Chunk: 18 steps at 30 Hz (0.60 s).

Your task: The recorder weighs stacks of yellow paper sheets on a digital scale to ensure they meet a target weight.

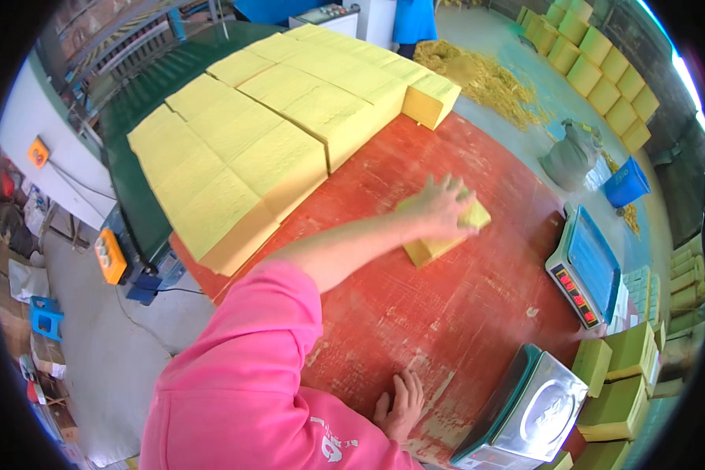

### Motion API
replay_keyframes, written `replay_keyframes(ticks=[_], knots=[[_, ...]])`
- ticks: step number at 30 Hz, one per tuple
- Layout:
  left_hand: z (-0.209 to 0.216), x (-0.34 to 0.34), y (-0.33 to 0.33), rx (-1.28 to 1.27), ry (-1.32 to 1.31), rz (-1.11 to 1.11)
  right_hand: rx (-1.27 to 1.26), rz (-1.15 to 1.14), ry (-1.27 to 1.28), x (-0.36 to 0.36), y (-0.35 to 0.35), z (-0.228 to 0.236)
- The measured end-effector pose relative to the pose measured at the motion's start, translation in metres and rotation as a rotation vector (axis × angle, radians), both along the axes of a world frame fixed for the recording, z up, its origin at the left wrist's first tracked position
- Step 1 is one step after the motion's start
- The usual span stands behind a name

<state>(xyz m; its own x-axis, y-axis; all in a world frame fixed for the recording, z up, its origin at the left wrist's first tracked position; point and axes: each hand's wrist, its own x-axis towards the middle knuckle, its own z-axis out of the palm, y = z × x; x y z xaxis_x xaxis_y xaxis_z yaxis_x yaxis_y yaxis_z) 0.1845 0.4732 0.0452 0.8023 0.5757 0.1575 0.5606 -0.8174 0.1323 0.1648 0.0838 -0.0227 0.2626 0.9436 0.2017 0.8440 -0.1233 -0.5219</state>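
My left hand [445, 210] reaches across the red table, its fingers spread over the top of a small stack of yellow paper [431, 249] and its thumb at the near side. The hand covers much of the stack. Close to my body, my right hand [400, 405] rests on the tabletop with loosely bent fingers and nothing in it. Large blocks of the same yellow paper [235, 141] lie side by side in rows at the far left. One smaller block [431, 100] sits at the right end of the rows.
A digital scale with a blue tray [591, 254] stands at the table's right edge. Nearer is another scale with a shiny metal plate [544, 407]. Yellow bundles [615, 407] are piled beyond it. A green conveyor belt [117, 172] borders the left side. Yellow scraps [486, 82] heap on the floor.
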Motion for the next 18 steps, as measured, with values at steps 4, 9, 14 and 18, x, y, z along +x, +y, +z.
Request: replay_keyframes(ticks=[4, 9, 14, 18], knots=[[0.007, -0.035, -0.115, -0.034, 0.012, -0.109, 0.246, 0.03, 0.268, 0.003, -0.026, -0.011], [0.016, -0.091, -0.264, -0.04, -0.097, -0.139, -0.455, -0.029, 1.745, 0.004, -0.094, 0.005], [0.029, -0.119, -0.388, -0.101, -0.077, -0.051, -0.555, 0.267, 2.321, 0.017, -0.154, -0.057], [0.017, -0.127, -0.436, -0.085, -0.122, 0.13, -0.578, 0.325, 2.21, 0.024, -0.183, -0.048]])
